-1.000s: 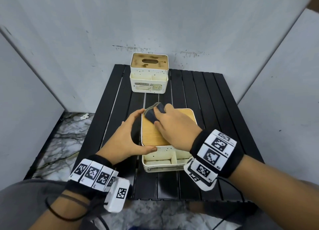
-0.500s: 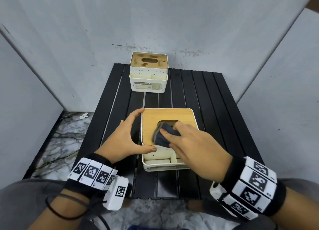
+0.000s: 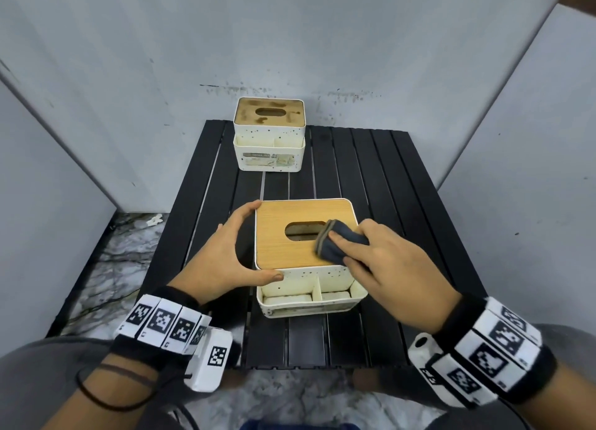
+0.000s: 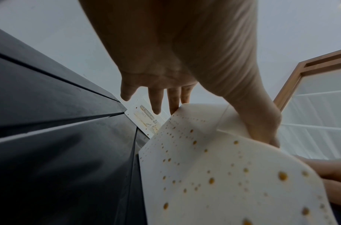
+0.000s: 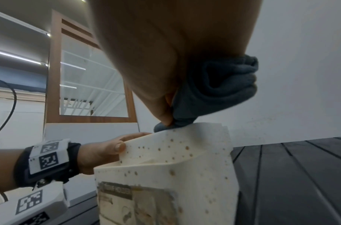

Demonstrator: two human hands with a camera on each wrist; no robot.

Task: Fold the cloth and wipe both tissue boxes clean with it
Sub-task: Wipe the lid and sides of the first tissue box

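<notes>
Two hands work at the near box [image 3: 300,252]. Right hand [image 3: 392,268] grips the cloth [image 3: 338,241], a dark grey wad bunched under its fingertips; in the right wrist view the thumb and fingers pinch the cloth [image 5: 213,91] and press it down on the box's top edge. From the head view the wad sits on the wooden lid, just ahead of the right hand's fingers, touching the right end of the oval slot [image 3: 304,231] and near the lid's right edge.

Left hand [image 3: 222,258] lies across from the right hand, on the other side of the box, bracing it with fingers nearly straight: fingertips touch the far left corner of the lid and the thumb presses the front wall near its left corner. The left wrist view shows the fingers [image 4: 156,99] spread and extended along the speckled side wall [image 4: 204,175].

Below the right hand, toward the person, the box's front tray holds divided compartments [image 3: 309,294]. Its white walls carry brown specks.

Well beyond both hands, at the table's [image 3: 403,203] far edge, stands the far box [image 3: 269,139], its lid smeared with dark stains. Both boxes rest on the black slatted table, with grey walls [image 3: 290,36] around.
</notes>
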